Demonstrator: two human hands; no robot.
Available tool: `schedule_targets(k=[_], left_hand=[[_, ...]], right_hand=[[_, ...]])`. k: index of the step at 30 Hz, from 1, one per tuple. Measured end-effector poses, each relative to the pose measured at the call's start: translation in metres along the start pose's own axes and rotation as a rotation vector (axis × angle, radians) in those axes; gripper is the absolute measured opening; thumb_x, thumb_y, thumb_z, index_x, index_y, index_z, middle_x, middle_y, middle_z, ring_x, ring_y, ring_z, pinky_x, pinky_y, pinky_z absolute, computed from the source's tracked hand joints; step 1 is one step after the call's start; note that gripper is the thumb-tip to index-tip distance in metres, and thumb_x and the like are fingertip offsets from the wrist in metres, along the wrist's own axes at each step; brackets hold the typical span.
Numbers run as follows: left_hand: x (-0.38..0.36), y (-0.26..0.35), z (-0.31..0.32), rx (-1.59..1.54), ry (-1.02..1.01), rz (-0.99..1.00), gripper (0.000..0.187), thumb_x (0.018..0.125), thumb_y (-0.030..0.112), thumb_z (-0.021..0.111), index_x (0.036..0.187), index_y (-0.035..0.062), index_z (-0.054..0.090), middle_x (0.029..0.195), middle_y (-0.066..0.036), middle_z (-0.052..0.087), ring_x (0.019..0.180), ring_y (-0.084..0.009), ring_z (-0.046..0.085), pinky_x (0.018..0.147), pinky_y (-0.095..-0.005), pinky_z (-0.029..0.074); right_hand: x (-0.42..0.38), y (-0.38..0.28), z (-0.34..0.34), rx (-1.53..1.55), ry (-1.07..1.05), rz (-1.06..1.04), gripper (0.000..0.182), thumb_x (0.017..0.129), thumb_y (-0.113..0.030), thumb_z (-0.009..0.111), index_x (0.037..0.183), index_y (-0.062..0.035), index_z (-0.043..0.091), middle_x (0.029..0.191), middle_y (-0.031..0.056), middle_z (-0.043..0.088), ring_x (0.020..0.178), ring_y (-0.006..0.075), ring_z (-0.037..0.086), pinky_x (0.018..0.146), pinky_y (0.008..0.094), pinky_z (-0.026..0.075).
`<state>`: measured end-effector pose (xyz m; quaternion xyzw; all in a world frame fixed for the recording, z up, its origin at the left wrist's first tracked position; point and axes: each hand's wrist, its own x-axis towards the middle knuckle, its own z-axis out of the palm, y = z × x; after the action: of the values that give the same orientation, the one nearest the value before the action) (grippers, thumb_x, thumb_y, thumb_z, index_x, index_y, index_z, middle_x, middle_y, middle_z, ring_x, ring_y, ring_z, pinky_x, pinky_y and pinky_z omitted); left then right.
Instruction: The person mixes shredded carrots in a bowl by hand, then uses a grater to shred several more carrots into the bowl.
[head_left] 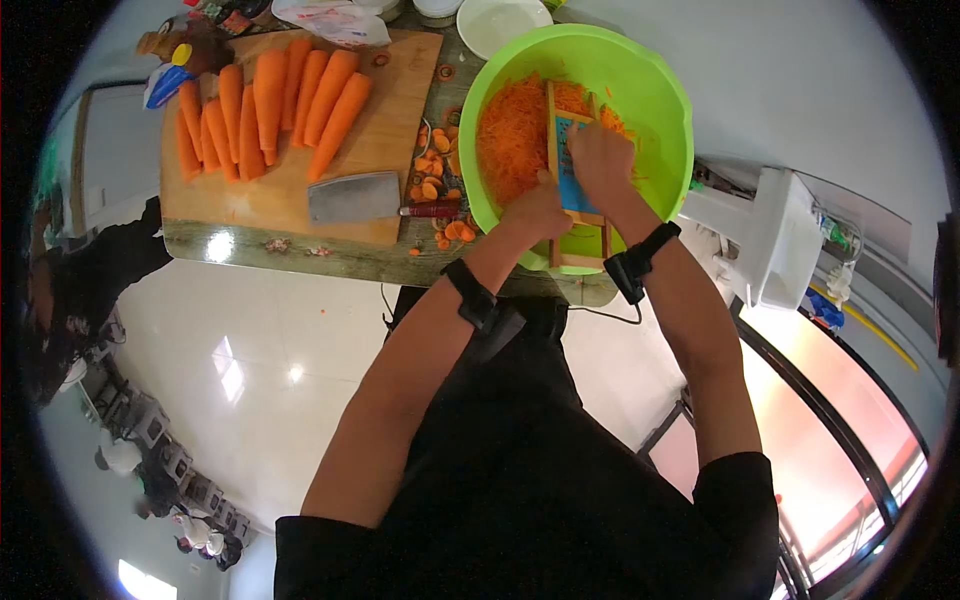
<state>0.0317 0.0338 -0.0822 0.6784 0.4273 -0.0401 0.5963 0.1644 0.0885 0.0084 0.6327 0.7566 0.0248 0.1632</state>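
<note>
A wooden-framed grater point(570, 185) with a blue plate rests inside a large green bowl point(660, 105). Shredded carrot point(512, 130) is heaped on the bowl's left side. My left hand point(537, 212) is closed on the left edge of the grater's frame, low in the bowl. Over the blue plate, my right hand point(601, 160) has its fingers curled down; whatever lies under them is hidden. Left of the bowl, several peeled carrots point(268, 95) lie on a wooden cutting board point(270, 205), and a cleaver point(355, 197) lies near the board's lower right corner.
Carrot end pieces point(432, 170) are scattered between board and bowl. A white bowl point(500, 28) and a plastic bag point(335, 20) stand at the back. A white bin point(780, 240) is at the right. A person's dark sleeve point(110, 260) shows at the far left.
</note>
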Motion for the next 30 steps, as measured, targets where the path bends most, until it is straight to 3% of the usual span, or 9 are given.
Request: schedule_targets(k=[3,9,13,15,18,22,25,28,30], left_hand=[[-0.044,0.052,-0.049,0.032,-0.026,-0.061,0.084,0.079,0.018,0.064,0.139,-0.0199,0.02,0.103,-0.031,0.066,0.097,-0.0395,0.067,0.081,-0.0435,0.054],[-0.035,0.051,-0.044,0.117,-0.122,-0.115,0.096,0.079,0.015,0.061,0.147,-0.0171,0.001,0.106,-0.031,0.065,0.098,-0.0388,0.066,0.078,-0.043,0.054],[-0.042,0.064,-0.056,0.047,-0.181,-0.182,0.094,0.08,0.016,0.058,0.147,-0.0171,0.002,0.105,-0.031,0.065,0.097,-0.0386,0.067,0.075,-0.0437,0.054],[-0.036,0.058,-0.05,0.046,-0.096,-0.118,0.051,0.076,0.013,0.06,0.119,-0.0141,0.051,0.101,-0.032,0.065,0.093,-0.0435,0.066,0.08,-0.0501,0.053],[-0.043,0.066,-0.057,0.02,-0.151,-0.249,0.043,0.076,0.013,0.06,0.11,-0.0127,0.06,0.101,-0.032,0.065,0.093,-0.0435,0.066,0.079,-0.0506,0.053],[-0.016,0.039,-0.031,0.089,-0.125,-0.182,0.036,0.076,0.013,0.059,0.104,-0.0097,0.064,0.103,-0.029,0.066,0.094,-0.043,0.066,0.078,-0.0509,0.053],[-0.021,0.04,-0.041,0.117,-0.204,-0.051,0.069,0.078,0.014,0.057,0.135,-0.0187,0.035,0.106,-0.029,0.066,0.094,-0.0409,0.067,0.075,-0.0464,0.054],[-0.024,0.04,-0.044,0.059,-0.227,-0.052,0.063,0.077,0.013,0.057,0.13,-0.0185,0.042,0.108,-0.029,0.065,0.095,-0.0417,0.066,0.077,-0.0467,0.054],[-0.024,0.033,-0.034,0.017,-0.037,-0.056,0.039,0.074,0.014,0.058,0.11,-0.0011,0.063,0.108,-0.028,0.065,0.1,-0.0427,0.064,0.085,-0.0512,0.051]], right_hand=[[0.015,-0.001,0.002,-0.003,-0.019,0.031,0.028,0.086,-0.01,0.059,0.114,-0.0077,0.061,0.079,0.0118,0.064,0.062,0.0317,0.067,0.048,0.042,0.052],[0.054,0.014,0.029,-0.029,0.033,0.15,0.017,0.09,-0.021,0.056,0.092,-0.0077,0.067,0.076,0.0125,0.066,0.067,0.032,0.069,0.05,0.046,0.053],[0.061,0.029,0.023,0.025,-0.155,-0.099,0.032,0.096,-0.031,0.049,0.086,-0.0052,0.066,0.079,0.015,0.068,0.073,0.0333,0.07,0.057,0.0503,0.053],[0.061,0.031,0.024,0.029,-0.148,-0.097,0.035,0.097,-0.033,0.047,0.09,-0.0033,0.065,0.082,0.0167,0.069,0.075,0.0349,0.069,0.061,0.0518,0.054],[0.059,0.031,0.025,0.255,-0.096,0.099,0.034,0.094,-0.033,0.052,0.088,-0.0054,0.071,0.095,0.0188,0.07,0.084,0.0369,0.07,0.068,0.0518,0.055],[0.056,0.048,-0.008,0.411,-0.388,0.028,0.056,0.093,-0.049,0.051,0.114,0.0031,0.053,0.091,0.0273,0.067,0.088,0.0457,0.064,0.08,0.0524,0.051],[0.04,0.045,-0.012,0.443,-0.349,0.056,0.063,0.09,-0.051,0.056,0.118,0.0052,0.051,0.095,0.0295,0.065,0.091,0.0454,0.064,0.081,0.0512,0.051],[0.032,0.046,-0.012,0.535,-0.253,0.088,0.065,0.088,-0.048,0.062,0.122,0.0051,0.049,0.096,0.0291,0.065,0.093,0.0439,0.064,0.08,0.0502,0.051],[0.021,0.043,-0.018,0.606,-0.251,0.114,0.065,0.086,-0.047,0.065,0.124,0.0041,0.049,0.096,0.028,0.066,0.093,0.0433,0.065,0.08,0.0499,0.051]])
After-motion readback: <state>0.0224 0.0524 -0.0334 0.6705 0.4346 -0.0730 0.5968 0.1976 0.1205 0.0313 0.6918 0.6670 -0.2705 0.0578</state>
